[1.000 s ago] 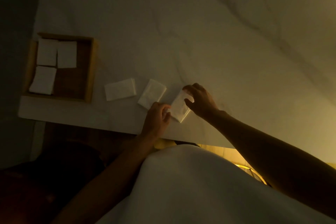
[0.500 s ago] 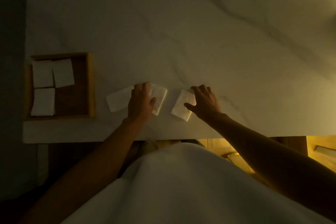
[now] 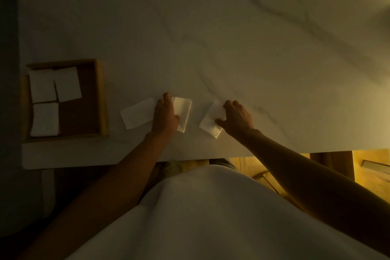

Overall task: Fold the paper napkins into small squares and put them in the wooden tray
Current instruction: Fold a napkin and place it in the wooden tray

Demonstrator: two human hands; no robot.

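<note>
Wooden tray (image 3: 100, 99): left of frame on the worktop (image 3: 232, 48); three folded squares (image 3: 45, 119) are held inside, and the lower-right quarter is bare.
Left napkin (image 3: 138, 115): loose, lying between tray and left hand (image 3: 165, 116).
Middle napkin (image 3: 183, 112): pressed under the left hand, fingers straight and together; long axis near vertical in frame.
Right napkin (image 3: 210, 121): touched by the right hand (image 3: 237, 117), fingers bent, thumb laid on it; pinch or press cannot be told.
The tray lies left of both hands, with the left hand nearer.
</note>
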